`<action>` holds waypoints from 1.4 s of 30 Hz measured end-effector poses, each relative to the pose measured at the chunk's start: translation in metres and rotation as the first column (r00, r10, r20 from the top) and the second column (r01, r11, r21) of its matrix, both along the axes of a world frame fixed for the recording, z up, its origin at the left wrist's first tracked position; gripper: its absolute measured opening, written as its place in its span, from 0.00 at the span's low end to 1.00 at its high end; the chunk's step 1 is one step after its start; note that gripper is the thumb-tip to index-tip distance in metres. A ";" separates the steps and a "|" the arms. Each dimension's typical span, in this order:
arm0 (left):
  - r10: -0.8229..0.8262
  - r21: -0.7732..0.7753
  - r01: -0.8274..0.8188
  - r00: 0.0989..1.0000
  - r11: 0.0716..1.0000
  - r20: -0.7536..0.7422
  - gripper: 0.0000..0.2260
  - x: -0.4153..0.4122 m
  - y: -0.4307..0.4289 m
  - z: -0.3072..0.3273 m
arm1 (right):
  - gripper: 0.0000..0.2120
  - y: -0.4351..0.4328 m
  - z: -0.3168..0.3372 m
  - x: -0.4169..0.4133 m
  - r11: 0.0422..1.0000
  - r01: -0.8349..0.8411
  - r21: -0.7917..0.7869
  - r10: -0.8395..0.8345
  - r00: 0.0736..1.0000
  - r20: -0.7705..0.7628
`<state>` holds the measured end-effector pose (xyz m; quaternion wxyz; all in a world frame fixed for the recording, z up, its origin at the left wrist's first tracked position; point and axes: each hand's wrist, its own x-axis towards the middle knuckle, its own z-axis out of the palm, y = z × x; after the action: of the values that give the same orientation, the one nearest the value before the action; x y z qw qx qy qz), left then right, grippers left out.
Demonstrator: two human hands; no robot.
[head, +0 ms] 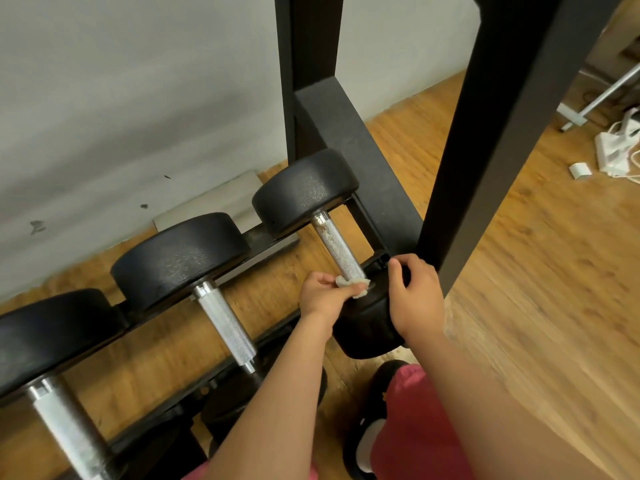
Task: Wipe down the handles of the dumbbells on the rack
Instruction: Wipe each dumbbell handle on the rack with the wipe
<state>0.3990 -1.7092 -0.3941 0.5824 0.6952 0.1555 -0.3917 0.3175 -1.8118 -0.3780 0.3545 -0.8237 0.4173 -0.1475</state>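
Three black dumbbells lie side by side on a low black rack (266, 233). The rightmost dumbbell (304, 188) has a knurled metal handle (337, 247) with rust spots near its far end. My left hand (323, 296) pinches a small white cloth (353, 284) against the near end of that handle. My right hand (415, 299) grips the dumbbell's near black head (367, 327). The middle dumbbell's handle (227, 323) and the left dumbbell's handle (65, 424) lie untouched.
A thick black upright post (502, 116) stands just right of my right hand, with another frame post (308, 57) behind. A grey wall backs the rack. White power strips and cables (616, 147) lie on the wooden floor at the far right. My foot (374, 420) is below.
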 end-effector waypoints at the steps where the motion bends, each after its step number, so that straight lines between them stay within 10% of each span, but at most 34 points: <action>1: 0.020 0.021 -0.021 1.000 1.000 0.018 0.18 -0.003 -0.001 0.001 | 0.11 0.000 0.000 0.000 1.000 0.001 0.000 -0.001 1.000 -0.002; 20: -0.189 -0.133 0.177 0.978 0.975 -0.085 0.10 0.011 0.007 0.010 | 0.10 0.000 0.001 0.001 1.000 0.006 0.007 -0.006 1.000 0.010; 27: -0.117 0.171 0.107 0.992 0.980 0.048 0.10 -0.003 -0.008 0.014 | 0.10 0.000 0.002 0.000 1.000 0.009 0.006 -0.010 1.000 0.009; 37: -0.159 -0.071 0.155 0.986 0.985 -0.048 0.17 0.008 0.001 0.011 | 0.10 -0.002 0.000 0.000 1.000 0.005 0.008 -0.005 1.000 0.019; 42: -0.205 0.178 0.182 0.971 0.967 0.123 0.12 -0.002 -0.010 0.019 | 0.10 -0.001 0.001 0.000 1.000 0.013 0.007 -0.013 1.000 0.012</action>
<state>0.3967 -1.7189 -0.3747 0.4911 0.7786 0.0772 -0.3828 0.3180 -1.8131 -0.3774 0.3590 -0.8187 0.4209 -0.1535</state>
